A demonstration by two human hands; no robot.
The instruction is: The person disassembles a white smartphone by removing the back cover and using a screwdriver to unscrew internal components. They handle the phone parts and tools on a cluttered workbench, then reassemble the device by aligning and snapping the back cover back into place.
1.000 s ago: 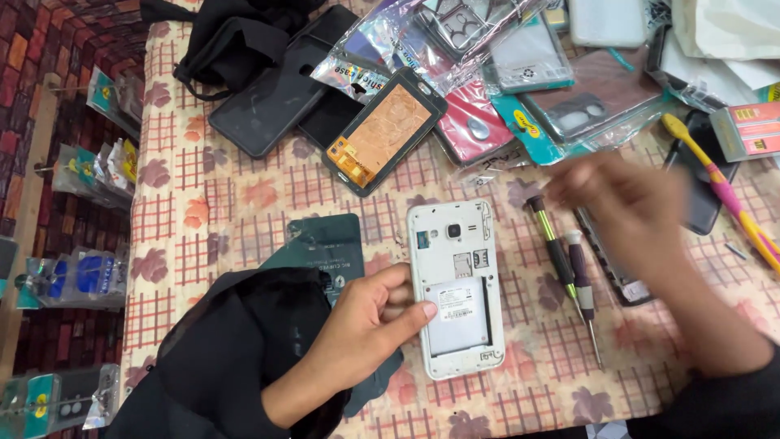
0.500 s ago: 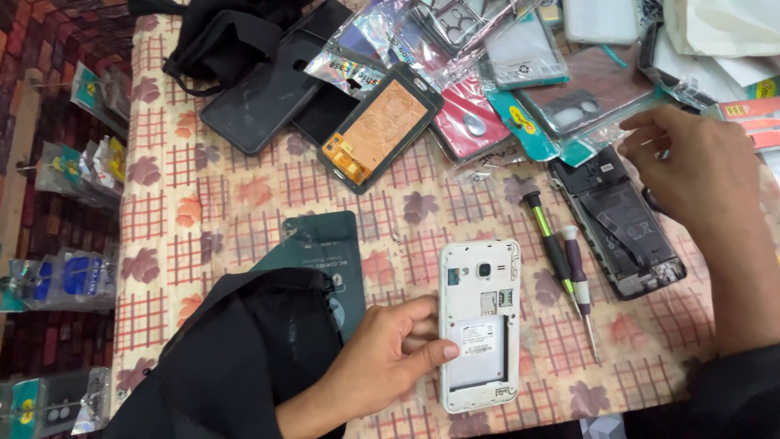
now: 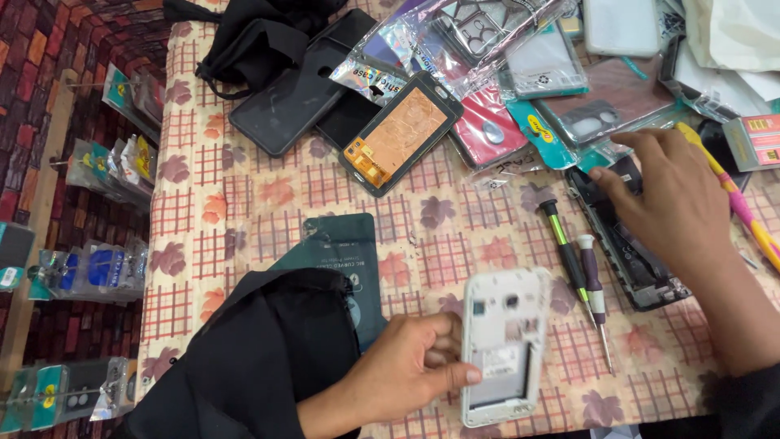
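The left hand has its grip clamped on the left edge of the white phone frame, lying lengthwise toward the person on the counter, while the right hand, fingers spread, presses the black phone body off to the frame's upper right, beyond two screwdrivers.

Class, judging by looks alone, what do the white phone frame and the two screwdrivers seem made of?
White phone frame, gripped by the left hand: probably matte moulded plastic, with cut-outs. Screwdrivers: thin shiny shafts suggest metal; coloured handles look like plastic.
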